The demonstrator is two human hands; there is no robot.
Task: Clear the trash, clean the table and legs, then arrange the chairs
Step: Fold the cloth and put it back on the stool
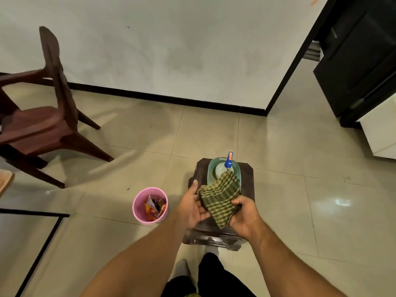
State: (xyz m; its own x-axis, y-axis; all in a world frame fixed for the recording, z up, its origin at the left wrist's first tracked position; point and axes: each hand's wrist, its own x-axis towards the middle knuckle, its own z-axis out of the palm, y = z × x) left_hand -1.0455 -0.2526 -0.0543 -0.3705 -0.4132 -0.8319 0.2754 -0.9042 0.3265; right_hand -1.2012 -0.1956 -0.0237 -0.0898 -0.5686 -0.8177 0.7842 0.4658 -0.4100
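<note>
A green checked cloth [218, 198] hangs between both hands above a dark plastic stool [247, 179]. My right hand [244, 216] grips its lower right edge. My left hand [192, 205] lies flat against its left side, fingers apart, palm touching the fabric. On the stool stands a pale green basin [212, 168] holding a spray bottle with a blue nozzle [228, 160]. A pink bin [150, 205] with crumpled wrappers stands on the floor left of the stool. A brown wooden chair [42, 123] stands at the far left.
A glass table corner with a black frame [42, 215] shows at the lower left. A white wall with black skirting [162, 97] runs behind. A black cabinet [360, 61] and a white unit [379, 133] stand at the right. My legs [212, 277] are below.
</note>
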